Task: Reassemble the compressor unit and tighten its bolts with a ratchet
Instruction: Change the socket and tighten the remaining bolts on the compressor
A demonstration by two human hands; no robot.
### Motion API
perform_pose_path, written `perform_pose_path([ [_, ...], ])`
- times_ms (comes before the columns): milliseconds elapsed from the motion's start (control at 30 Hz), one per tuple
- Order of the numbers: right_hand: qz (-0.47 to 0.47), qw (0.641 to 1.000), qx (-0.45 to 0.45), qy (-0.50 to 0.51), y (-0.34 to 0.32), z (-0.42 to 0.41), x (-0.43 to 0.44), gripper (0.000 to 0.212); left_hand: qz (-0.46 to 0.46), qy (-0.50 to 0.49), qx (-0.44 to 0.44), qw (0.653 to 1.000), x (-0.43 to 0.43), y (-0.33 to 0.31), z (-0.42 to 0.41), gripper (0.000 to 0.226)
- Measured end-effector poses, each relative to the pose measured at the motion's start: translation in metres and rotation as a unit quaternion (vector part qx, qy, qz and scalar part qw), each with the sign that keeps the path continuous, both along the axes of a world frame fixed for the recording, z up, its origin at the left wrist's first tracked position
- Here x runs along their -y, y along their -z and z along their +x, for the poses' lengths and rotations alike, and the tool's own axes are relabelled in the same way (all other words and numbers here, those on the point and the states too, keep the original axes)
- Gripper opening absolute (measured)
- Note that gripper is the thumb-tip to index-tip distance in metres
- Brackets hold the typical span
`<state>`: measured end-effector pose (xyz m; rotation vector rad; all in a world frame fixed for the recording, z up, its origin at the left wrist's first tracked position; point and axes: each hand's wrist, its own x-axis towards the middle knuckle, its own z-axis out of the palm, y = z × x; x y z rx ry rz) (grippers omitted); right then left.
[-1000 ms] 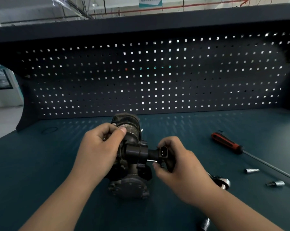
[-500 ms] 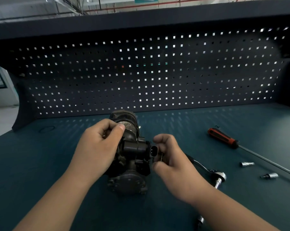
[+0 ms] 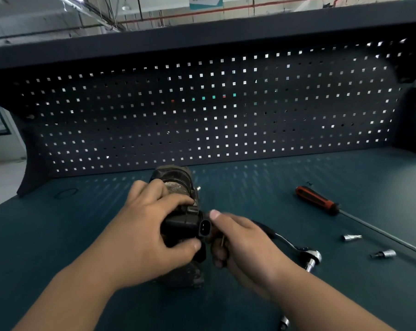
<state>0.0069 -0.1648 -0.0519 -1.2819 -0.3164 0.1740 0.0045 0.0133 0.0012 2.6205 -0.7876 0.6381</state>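
Observation:
The dark compressor unit (image 3: 175,182) lies on the teal bench in the middle of the head view. A black plug connector (image 3: 203,229) sticks out of its right side. My left hand (image 3: 142,232) grips the black connector housing from the left, thumb underneath. My right hand (image 3: 240,244) is just right of the connector with its fingers curled around a thin bolt (image 3: 222,241). The chrome ratchet (image 3: 305,253) lies on the bench behind my right hand, its handle partly hidden.
A red and black screwdriver (image 3: 318,200) with a long shaft lies at the right. Two small sockets (image 3: 350,237) (image 3: 383,254) rest near it. Another chrome piece (image 3: 284,322) shows at the bottom edge. A dark pegboard (image 3: 214,111) walls off the back.
My left hand slid from the compressor's upper body down onto the connector housing. My right hand let go of the connector and now holds a thin bolt beside it.

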Motion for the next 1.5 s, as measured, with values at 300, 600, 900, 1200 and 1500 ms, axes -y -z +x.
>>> perform_pose_path([
  [300, -0.103, 0.987, 0.087, -0.089, -0.006, 0.003, 0.016, 0.054, -0.003, -0.009, 0.019, 1.000, 0.001, 0.005, 0.004, 0.068],
  [600, -0.166, 0.979, 0.113, 0.027, -0.014, -0.003, 0.011, 0.054, -0.006, -0.009, 0.011, 1.000, 0.000, 0.007, 0.005, 0.074],
  [900, -0.268, 0.947, 0.172, 0.032, -0.007, -0.007, 0.020, 0.070, -0.001, 0.003, 0.016, 1.000, -0.002, 0.007, 0.003, 0.067],
  [1200, -0.244, 0.959, 0.110, 0.091, -0.020, -0.009, 0.010, 0.043, 0.002, -0.010, 0.028, 1.000, 0.001, 0.008, 0.002, 0.068],
  [1500, -0.287, 0.942, 0.130, 0.114, -0.027, -0.004, 0.031, 0.047, 0.006, -0.020, 0.033, 0.999, 0.002, 0.008, 0.003, 0.072],
])
